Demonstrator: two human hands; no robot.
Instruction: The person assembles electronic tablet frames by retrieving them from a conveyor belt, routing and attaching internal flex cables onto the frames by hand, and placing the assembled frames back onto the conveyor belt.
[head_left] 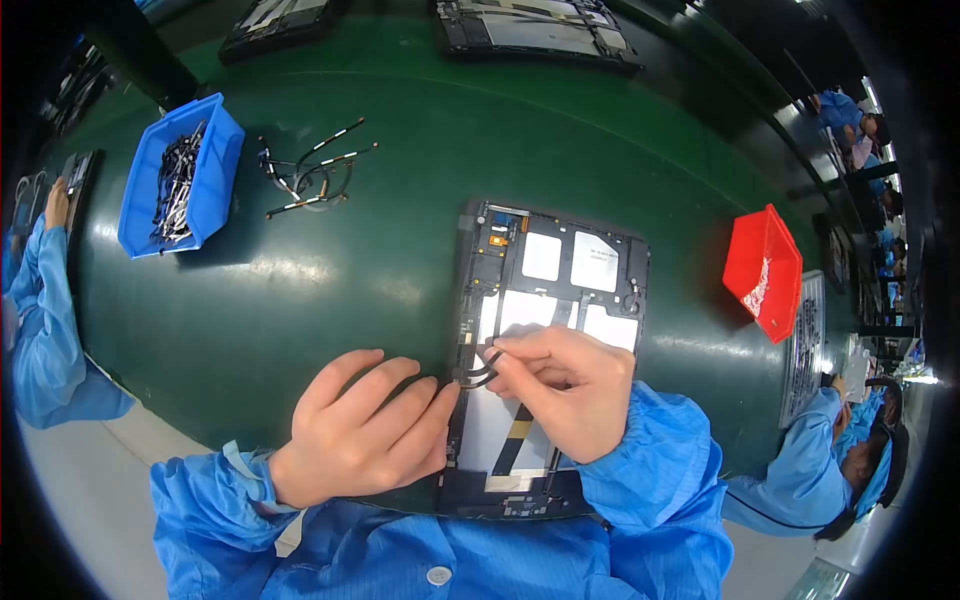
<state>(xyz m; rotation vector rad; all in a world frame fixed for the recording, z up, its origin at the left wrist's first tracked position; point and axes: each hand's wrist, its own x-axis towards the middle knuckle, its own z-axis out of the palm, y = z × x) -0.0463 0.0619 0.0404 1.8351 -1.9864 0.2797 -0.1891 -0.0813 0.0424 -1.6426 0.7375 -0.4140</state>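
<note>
A tablet-like device [487, 270] with its back off lies in front of me, showing a black frame, silvery panels and flat ribbon strips. Over its left edge, a thin black cable [482, 373] is bent into a loop. My right hand [568, 385] pinches this cable between thumb and fingertips, above the middle of the device. At the device's left rim my left hand [370, 425] has its index fingertip at the cable's other end, the remaining fingers curled and apart. Its thumb is hidden, but the hand appears to grip the cable end.
A blue bin [222, 165] full of short cables stands at the far left, beside a loose cable bunch [312, 180]. At right is a red bin [760, 240] with small white pieces. More opened devices [535, 28] lie along the back. Co-workers sit on both sides.
</note>
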